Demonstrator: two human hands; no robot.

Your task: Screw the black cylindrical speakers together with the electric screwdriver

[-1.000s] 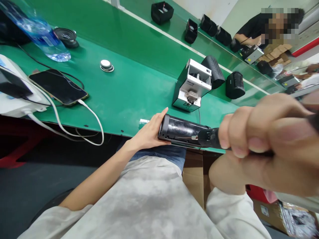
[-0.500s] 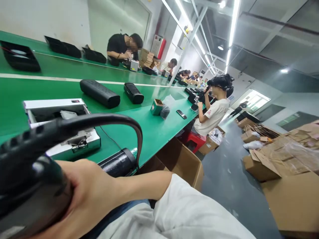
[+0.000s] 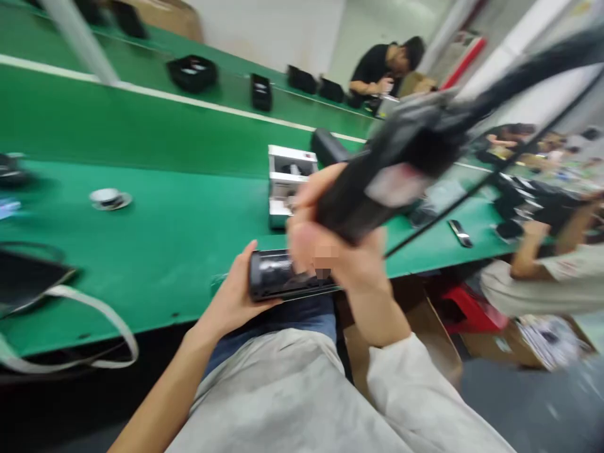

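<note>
My left hand (image 3: 233, 296) is wrapped round the end of a black cylindrical speaker (image 3: 278, 275) lying across my lap at the edge of the green bench (image 3: 179, 220). My right hand (image 3: 330, 242) grips a black electric screwdriver (image 3: 401, 160) with a cable running up to the right. The tool's lower end points down at the speaker body. The picture is smeared by motion.
A white screw feeder box (image 3: 287, 179) stands on the bench just behind my hands. A small round metal part (image 3: 107, 198) lies to the left. Black speaker housings (image 3: 193, 72) line the far belt. Other people (image 3: 384, 66) sit further along; cardboard boxes (image 3: 425, 340) are under the bench.
The camera has swung back from looking down the hall to the bench. My right hand with the screwdriver now sits over the speaker, and my left hand is in view again.
</note>
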